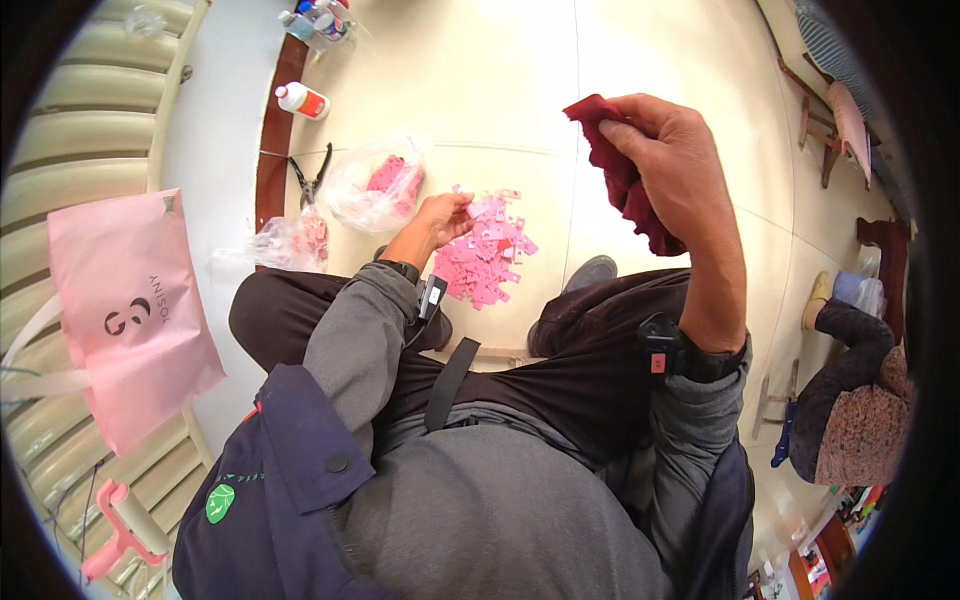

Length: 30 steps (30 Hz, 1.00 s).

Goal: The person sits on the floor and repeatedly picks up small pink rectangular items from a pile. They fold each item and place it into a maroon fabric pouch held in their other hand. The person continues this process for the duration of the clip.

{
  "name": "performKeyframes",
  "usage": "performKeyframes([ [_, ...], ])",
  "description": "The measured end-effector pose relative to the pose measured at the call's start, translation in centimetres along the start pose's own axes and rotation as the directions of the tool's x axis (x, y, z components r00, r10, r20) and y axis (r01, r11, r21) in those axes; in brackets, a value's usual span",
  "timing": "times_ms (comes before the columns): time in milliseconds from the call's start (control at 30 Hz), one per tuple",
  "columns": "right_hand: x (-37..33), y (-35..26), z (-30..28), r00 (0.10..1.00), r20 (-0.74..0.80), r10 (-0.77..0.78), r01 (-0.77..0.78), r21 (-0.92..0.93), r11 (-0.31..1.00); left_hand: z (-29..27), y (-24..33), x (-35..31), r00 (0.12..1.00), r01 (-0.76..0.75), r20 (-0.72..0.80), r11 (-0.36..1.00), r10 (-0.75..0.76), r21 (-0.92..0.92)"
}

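Note:
In my raised right hand [660,150] is a crumpled dark red cloth [625,185], pinched between thumb and fingers and hanging down past the palm. My left hand [440,218] reaches to the upper left edge of a heap of small flat pink pieces [485,260] on the floor. Its fingertips are closed on one of these pieces, though the grip shows only partly. Left of that hand lies a clear plastic bag [345,190] with more pink pieces inside. A second clear bag [290,240] with reddish contents sits nearer my knee.
Black-handled pliers [312,178], a white bottle with a red label [302,101] and several plastic bottles [320,25] stand along the left wall. A pink tote bag [135,310] and a pink lint roller [128,530] hang on a radiator. Another person [860,400] sits at right.

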State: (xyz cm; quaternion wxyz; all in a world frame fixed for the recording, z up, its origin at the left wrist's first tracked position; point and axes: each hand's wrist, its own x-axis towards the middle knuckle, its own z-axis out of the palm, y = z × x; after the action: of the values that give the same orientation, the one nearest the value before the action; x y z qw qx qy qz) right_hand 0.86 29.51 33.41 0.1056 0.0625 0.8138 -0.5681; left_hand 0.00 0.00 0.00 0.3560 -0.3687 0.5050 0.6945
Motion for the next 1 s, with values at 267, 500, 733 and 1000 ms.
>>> performKeyframes([
  [267,1.6,0.3,2.3,0.995,-0.025,-0.097,0.097,0.018,0.995,7.8,11.1,-14.5,0.869,-0.215,0.431,0.970,0.244,-0.116],
  [500,1.9,-0.3,2.7,0.998,-0.056,-0.025,0.042,0.318,0.947,10.6,15.2,-23.7,0.820,-0.427,0.463,0.898,0.336,0.104],
  [733,2.3,-1.2,4.0,0.990,-0.142,0.025,0.033,0.386,0.922,12.1,15.3,-25.0,0.794,-0.437,0.416,0.892,0.443,-0.116],
  [1000,3.0,-1.7,4.7,0.992,0.126,0.016,-0.095,0.658,0.747,11.9,15.7,-23.4,0.823,-0.470,0.247,0.858,0.511,-0.209],
])
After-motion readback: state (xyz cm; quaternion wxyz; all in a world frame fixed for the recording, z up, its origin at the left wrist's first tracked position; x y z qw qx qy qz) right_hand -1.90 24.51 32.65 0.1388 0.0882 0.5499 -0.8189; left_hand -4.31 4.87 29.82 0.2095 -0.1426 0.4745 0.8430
